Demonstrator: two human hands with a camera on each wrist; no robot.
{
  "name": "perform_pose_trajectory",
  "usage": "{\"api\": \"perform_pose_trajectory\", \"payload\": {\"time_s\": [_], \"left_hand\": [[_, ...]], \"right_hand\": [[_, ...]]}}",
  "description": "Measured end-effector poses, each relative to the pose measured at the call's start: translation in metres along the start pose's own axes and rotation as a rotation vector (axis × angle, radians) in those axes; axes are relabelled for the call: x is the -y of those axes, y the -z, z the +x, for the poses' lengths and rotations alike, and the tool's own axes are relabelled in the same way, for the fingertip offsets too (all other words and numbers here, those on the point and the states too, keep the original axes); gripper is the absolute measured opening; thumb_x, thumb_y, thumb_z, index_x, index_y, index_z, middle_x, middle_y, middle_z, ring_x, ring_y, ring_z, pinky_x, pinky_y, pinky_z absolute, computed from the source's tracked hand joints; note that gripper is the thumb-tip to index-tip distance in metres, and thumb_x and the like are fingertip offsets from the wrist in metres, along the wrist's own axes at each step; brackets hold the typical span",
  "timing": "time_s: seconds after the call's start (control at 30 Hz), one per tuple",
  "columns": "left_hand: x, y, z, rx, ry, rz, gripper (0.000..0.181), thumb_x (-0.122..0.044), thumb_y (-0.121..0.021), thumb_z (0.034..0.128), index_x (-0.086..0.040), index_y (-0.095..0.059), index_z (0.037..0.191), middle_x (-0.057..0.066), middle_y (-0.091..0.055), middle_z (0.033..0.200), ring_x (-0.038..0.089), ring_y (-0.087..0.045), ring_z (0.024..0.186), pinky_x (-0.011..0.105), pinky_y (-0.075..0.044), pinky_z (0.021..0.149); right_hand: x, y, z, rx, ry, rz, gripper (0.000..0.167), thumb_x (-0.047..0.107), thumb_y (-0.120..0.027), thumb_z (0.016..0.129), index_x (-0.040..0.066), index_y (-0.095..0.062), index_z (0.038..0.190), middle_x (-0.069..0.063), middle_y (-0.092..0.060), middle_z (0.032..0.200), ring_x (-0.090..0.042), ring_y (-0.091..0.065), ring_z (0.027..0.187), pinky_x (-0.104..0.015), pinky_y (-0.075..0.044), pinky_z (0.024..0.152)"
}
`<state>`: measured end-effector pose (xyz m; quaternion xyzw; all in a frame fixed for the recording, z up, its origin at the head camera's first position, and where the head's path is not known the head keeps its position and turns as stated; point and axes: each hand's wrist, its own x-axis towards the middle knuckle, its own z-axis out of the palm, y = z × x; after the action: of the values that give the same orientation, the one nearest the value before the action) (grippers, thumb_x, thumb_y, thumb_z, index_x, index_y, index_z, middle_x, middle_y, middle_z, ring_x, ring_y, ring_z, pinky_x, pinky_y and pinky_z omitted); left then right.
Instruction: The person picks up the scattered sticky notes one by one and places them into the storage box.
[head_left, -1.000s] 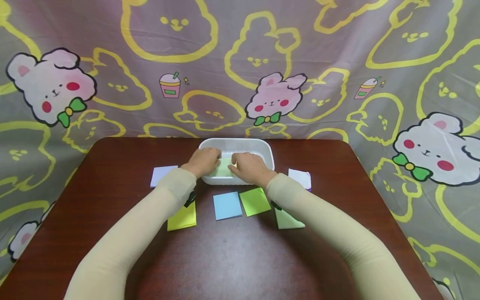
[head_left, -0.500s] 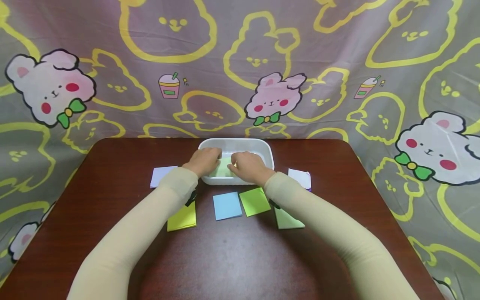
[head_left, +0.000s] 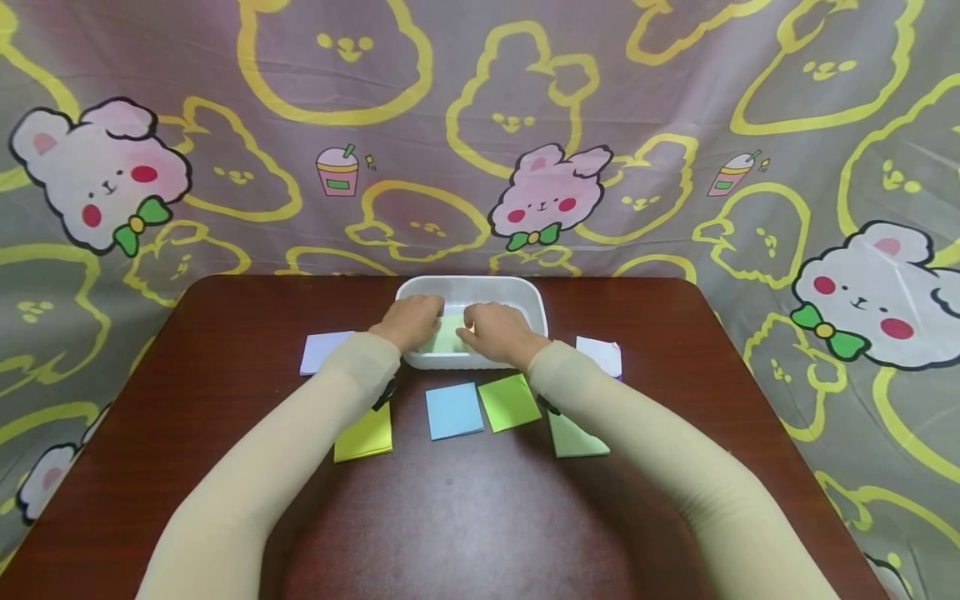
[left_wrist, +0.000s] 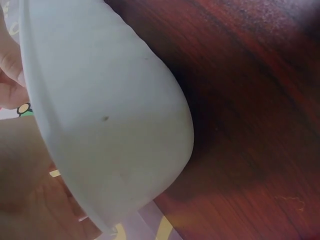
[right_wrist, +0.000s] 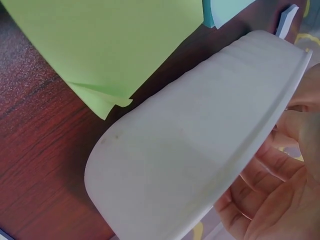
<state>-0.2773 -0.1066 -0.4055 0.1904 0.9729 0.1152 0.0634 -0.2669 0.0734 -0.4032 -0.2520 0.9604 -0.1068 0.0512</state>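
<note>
Change over the last second: next to none. My left grip and right grip both remain dipped into the white tray at the far side of the bench; the pads around it have kept their places, and only the left sleeve has drifted slightly inward. I take this as a stage of steadying or fine handling: no progress visible, nothing lost either. Pale green paper lies inside the tray, between the two grips, toward the front rim. Grip state: fingers bend down behind the tray wall, the space between the two is narrow, and whether either pinches the paper I cannot tell. Paper as observed: light, matt, flat-looking; thickness hidden, so sheet or pad undecided. A small pale yellow patch shows by the right thumb, nature unclear. In front of the tray: blue pad, lime-green pad with a corner curled up in the right wrist view, yellow pad, and a soft-green pad partly under my right sleeve. Lavender pad left of the tray, white-topped pad right.
</note>
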Motion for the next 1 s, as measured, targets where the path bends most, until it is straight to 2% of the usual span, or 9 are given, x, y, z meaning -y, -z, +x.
{"api": "perform_pose_trajectory", "payload": {"time_s": [0.27, 0.6, 1.0], "left_hand": [[0.0003, -0.0024, 0.0050, 0.022, 0.003, -0.004, 0.019, -0.006, -0.059, 0.0973, -0.002, -0.065, 0.115, 0.017, -0.071, 0.113, 0.034, -0.066, 0.106, 0.048, -0.053, 0.094], [-0.0002, -0.0042, 0.0060, 0.046, 0.003, -0.021, 0.019, -0.015, -0.058, 0.0980, -0.001, -0.062, 0.110, 0.016, -0.069, 0.105, 0.030, -0.063, 0.094, 0.047, -0.053, 0.087], [0.0007, -0.0077, 0.0058, 0.077, 0.011, -0.037, 0.024, -0.019, -0.054, 0.1005, 0.000, -0.060, 0.114, 0.018, -0.068, 0.108, 0.032, -0.063, 0.097, 0.047, -0.051, 0.091]], "right_hand": [[-0.0014, 0.0002, 0.0003, 0.008, -0.008, -0.001, 0.027, 0.035, -0.060, 0.101, 0.010, -0.070, 0.103, -0.005, -0.074, 0.096, -0.020, -0.068, 0.082, -0.039, -0.057, 0.074], [-0.0037, 0.0000, -0.0006, 0.023, -0.018, -0.012, 0.029, 0.036, -0.058, 0.102, 0.010, -0.070, 0.107, -0.005, -0.074, 0.097, -0.020, -0.068, 0.083, -0.040, -0.057, 0.076], [-0.0049, -0.0001, -0.0021, 0.024, -0.018, -0.009, 0.029, 0.035, -0.059, 0.101, 0.009, -0.070, 0.107, -0.006, -0.074, 0.097, -0.021, -0.068, 0.083, -0.040, -0.057, 0.077]]}}
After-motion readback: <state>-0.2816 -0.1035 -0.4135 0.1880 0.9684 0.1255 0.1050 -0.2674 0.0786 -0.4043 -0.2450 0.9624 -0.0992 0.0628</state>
